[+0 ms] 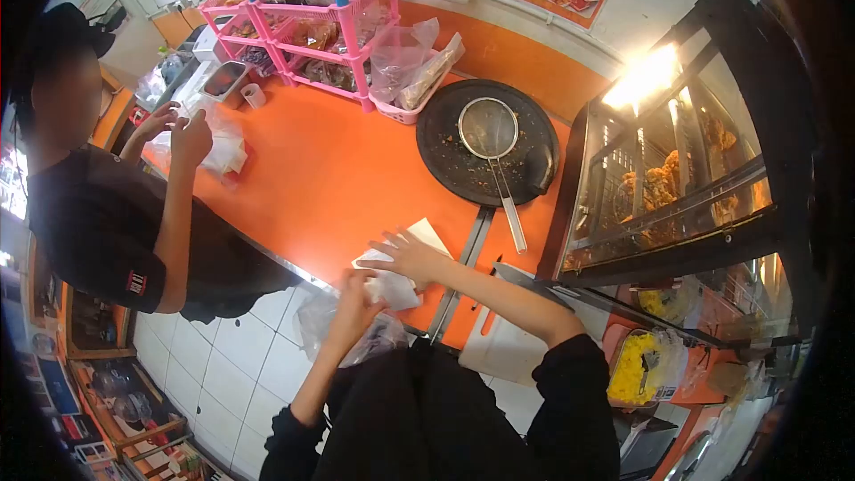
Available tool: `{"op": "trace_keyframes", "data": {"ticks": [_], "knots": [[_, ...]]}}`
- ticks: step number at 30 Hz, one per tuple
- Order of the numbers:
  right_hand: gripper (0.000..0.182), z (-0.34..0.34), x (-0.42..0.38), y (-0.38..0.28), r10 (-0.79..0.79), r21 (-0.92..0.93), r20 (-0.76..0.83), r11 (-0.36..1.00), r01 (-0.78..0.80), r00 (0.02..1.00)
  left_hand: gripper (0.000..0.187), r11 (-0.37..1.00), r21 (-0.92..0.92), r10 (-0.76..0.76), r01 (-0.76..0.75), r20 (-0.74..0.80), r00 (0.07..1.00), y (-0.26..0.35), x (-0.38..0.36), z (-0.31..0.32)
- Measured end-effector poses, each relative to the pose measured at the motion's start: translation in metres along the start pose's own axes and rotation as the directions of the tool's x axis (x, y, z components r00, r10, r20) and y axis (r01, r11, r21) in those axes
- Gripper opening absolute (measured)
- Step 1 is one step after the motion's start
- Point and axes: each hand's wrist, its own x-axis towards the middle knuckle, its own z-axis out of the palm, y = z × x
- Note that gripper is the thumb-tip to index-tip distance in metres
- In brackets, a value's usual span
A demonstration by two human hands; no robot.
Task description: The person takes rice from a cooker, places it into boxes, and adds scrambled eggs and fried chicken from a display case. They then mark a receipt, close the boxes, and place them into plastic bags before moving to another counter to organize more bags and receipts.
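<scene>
A white paper packet lies at the near edge of the orange counter. My right hand rests flat across it with the fingers spread. A cream-coloured paper corner sticks out beyond that hand. At the packet's left edge, my left hand is curled, thumb toward the fingers; what its fingertips grip is too small to make out. Below the packet, a clear plastic bag hangs over the counter edge beside my left wrist.
On the orange counter, a round black pan holds a wire strainer. A lit glass cabinet with fried food stands right. Pink stacked baskets are behind. A knife lies right; a co-worker stands left.
</scene>
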Motion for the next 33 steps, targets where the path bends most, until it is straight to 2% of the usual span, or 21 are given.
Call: {"op": "trace_keyframes", "data": {"ticks": [2, 4, 5, 6, 7, 8, 11, 14, 17, 20, 22, 23, 25, 28, 29, 31, 32, 33], "knots": [[0.116, -0.004, 0.004, 0.002, 0.034, 0.047, 0.093, 0.998, -0.039, 0.995, 0.046, 0.971, -0.059, -0.238, 0.232, -0.128, 0.963, 0.008, -0.012, -0.035], [0.116, -0.003, 0.002, 0.003, 0.11, 0.065, 0.15, 0.991, -0.12, 0.983, 0.039, 0.911, -0.115, -0.41, 0.396, -0.157, 0.899, -0.002, -0.023, -0.067], [0.114, -0.002, -0.001, 0.002, 0.16, 0.069, 0.152, 0.983, -0.172, 0.975, 0.036, 0.906, -0.098, -0.421, 0.412, -0.118, 0.899, 0.007, -0.031, -0.087], [0.111, -0.008, -0.004, 0.0, 0.207, 0.071, 0.155, 0.973, -0.22, 0.966, 0.033, 0.884, -0.19, -0.452, 0.427, -0.112, 0.885, 0.012, -0.035, -0.102], [0.109, -0.013, -0.007, -0.001, 0.254, 0.073, 0.155, 0.961, -0.268, 0.955, 0.029, 0.855, -0.279, -0.479, 0.437, -0.104, 0.872, 0.017, -0.039, -0.115], [0.105, -0.014, -0.012, -0.002, 0.306, 0.149, 0.086, 0.937, -0.316, 0.948, 0.027, 0.846, -0.343, -0.472, 0.407, -0.129, 0.872, 0.028, -0.039, -0.127], [0.102, -0.014, -0.023, 0.007, 0.5, 0.174, 0.113, 0.841, -0.512, 0.859, 0.022, 0.809, -0.507, -0.437, 0.298, -0.18, 0.881, 0.057, -0.028, -0.152], [0.106, -0.037, -0.036, 0.008, 0.639, 0.437, 0.09, 0.664, -0.606, 0.764, 0.02, 0.778, -0.6, -0.375, 0.187, -0.204, 0.904, 0.077, -0.004, -0.166], [0.11, -0.068, -0.056, 0.011, 0.604, 0.639, -0.215, 0.681, -0.357, 0.768, 0.02, 0.778, -0.603, -0.351, 0.174, -0.189, 0.917, 0.087, 0.012, -0.174], [0.109, -0.151, -0.067, -0.008, 0.581, 0.64, -0.444, 0.738, -0.212, 0.683, 0.021, 0.737, -0.663, -0.28, 0.133, -0.121, 0.952, 0.085, 0.027, -0.178], [0.103, -0.194, -0.057, -0.03, 0.611, 0.829, -0.496, 0.545, 0.126, 0.617, 0.023, 0.714, -0.685, -0.269, 0.145, -0.078, 0.96, 0.092, 0.038, -0.18], [0.1, -0.204, -0.051, -0.038, 0.632, 0.854, -0.518, 0.424, 0.303, 0.576, 0.024, 0.704, -0.695, -0.257, 0.146, -0.058, 0.965, 0.096, 0.044, -0.179], [0.093, -0.167, -0.041, -0.04, 0.639, 0.883, -0.467, 0.299, 0.362, 0.611, 0.024, 0.638, -0.764, -0.207, 0.091, -0.057, 0.977, 0.104, 0.053, -0.172], [0.08, -0.111, 0.012, -0.062, 0.57, 0.79, -0.61, 0.382, 0.481, 0.55, 0.025, 0.58, -0.814, -0.144, 0.03, -0.066, 0.987, 0.123, 0.057, -0.169], [0.072, -0.111, 0.032, -0.066, 0.453, 0.674, -0.731, 0.597, 0.435, 0.511, 0.026, 0.57, -0.822, -0.129, 0.012, -0.075, 0.989, 0.13, 0.056, -0.17], [0.059, -0.155, 0.05, -0.085, 0.486, 0.462, -0.855, 0.549, 0.697, 0.183, 0.026, 0.665, -0.744, -0.083, -0.061, -0.155, 0.984, 0.14, 0.049, -0.169], [0.052, -0.177, 0.059, -0.094, 0.48, 0.312, -0.877, 0.552, 0.774, 0.011, 0.026, 0.718, -0.689, -0.069, -0.096, -0.208, 0.976, 0.148, 0.044, -0.168], [0.05, -0.191, 0.074, -0.111, 0.66, -0.019, -0.734, 0.218, 0.976, -0.162, 0.025, 0.768, -0.627, -0.049, -0.13, -0.259, 0.965, 0.155, 0.043, -0.166]]}}
